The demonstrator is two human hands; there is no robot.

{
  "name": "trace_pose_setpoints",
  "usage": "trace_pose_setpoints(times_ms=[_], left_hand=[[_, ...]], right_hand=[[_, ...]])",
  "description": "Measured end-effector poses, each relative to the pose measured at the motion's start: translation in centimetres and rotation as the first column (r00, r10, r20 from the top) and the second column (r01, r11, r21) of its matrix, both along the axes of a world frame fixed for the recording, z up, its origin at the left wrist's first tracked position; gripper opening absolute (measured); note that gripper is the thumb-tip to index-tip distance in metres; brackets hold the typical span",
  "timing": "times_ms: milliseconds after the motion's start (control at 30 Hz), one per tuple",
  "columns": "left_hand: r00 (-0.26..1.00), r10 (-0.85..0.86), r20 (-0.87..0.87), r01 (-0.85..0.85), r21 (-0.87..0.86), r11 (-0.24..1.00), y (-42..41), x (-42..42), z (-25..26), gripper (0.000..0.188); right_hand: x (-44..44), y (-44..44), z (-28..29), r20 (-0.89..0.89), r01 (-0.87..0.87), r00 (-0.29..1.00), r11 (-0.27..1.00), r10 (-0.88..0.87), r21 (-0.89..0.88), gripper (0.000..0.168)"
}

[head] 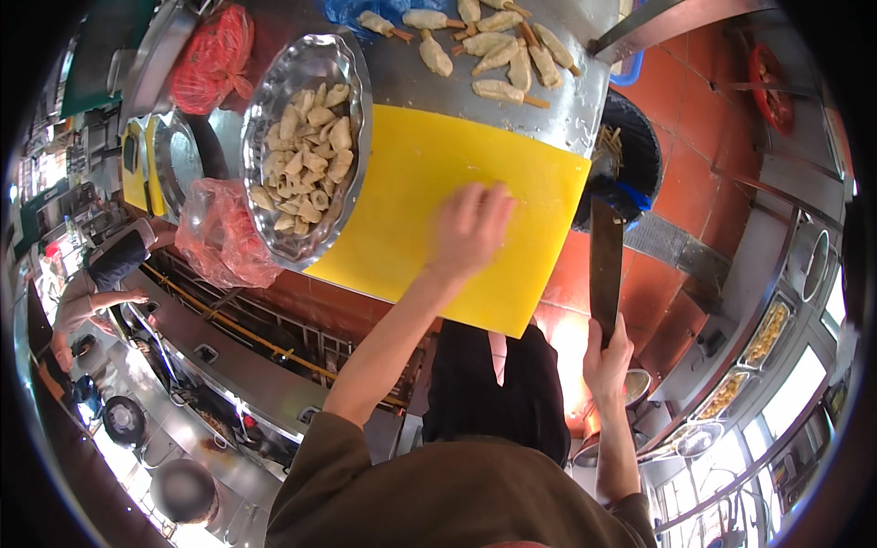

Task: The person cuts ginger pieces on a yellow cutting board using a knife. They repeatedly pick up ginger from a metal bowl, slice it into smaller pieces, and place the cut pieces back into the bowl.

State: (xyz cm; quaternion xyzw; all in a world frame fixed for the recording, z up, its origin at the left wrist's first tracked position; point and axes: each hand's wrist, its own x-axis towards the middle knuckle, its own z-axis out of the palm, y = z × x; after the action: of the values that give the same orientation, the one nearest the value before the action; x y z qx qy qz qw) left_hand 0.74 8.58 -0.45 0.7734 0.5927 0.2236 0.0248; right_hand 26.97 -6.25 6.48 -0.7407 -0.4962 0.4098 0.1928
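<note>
My left hand [473,222], blurred by motion, is over the yellow cutting board [411,205], palm down; I see nothing in it. In my right hand [608,359] is the handle of a broad-bladed knife [606,267], held off the board's right side with the blade pointing away from me. An oval silver metal platter [365,103] at the board's left holds a heap of cut pale food pieces [312,164]. Beyond the board, several pale pieces of food on brown sticks [500,91] lie on the steel table [404,75].
A black-lined bin [647,137] stands past the table's right edge. Red plastic bags [212,61] and a pinkish bag [223,240] are near the platter. A metal post [658,31] rises at the table's far right corner. Another person [103,274] is at the far left by the stoves.
</note>
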Motion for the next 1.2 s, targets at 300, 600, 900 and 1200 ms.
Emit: trace_pose_setpoints(times_ms=[300,600,900,1200], left_hand=[[0.830,0.344,-0.439,-0.309,0.152,0.939,10.4,-13.6,7.2,0.030],[0.982,0.083,-0.172,-0.140,-0.350,0.926,17.6,-4.6,5.2,0.055],[0.978,-0.154,-0.142,0.113,-0.261,0.959,17.1,1.0,3.6,0.089],[0.926,-0.261,-0.273,0.180,-0.287,0.941,19.7,4.0,1.4,0.117]], right_hand=[[-0.2,1.0,0.8,-0.003,0.016,1.000,0.999,-0.016,-0.029,0.016],[0.2,1.5,1.6,0.010,0.032,0.999,0.999,-0.031,-0.015,0.016],[0.4,0.4,1.2,-0.020,0.067,0.998,0.998,-0.067,-0.015,0.014],[0.4,0.4,1.2,-0.027,0.055,0.998,0.997,-0.057,-0.055,0.011]])
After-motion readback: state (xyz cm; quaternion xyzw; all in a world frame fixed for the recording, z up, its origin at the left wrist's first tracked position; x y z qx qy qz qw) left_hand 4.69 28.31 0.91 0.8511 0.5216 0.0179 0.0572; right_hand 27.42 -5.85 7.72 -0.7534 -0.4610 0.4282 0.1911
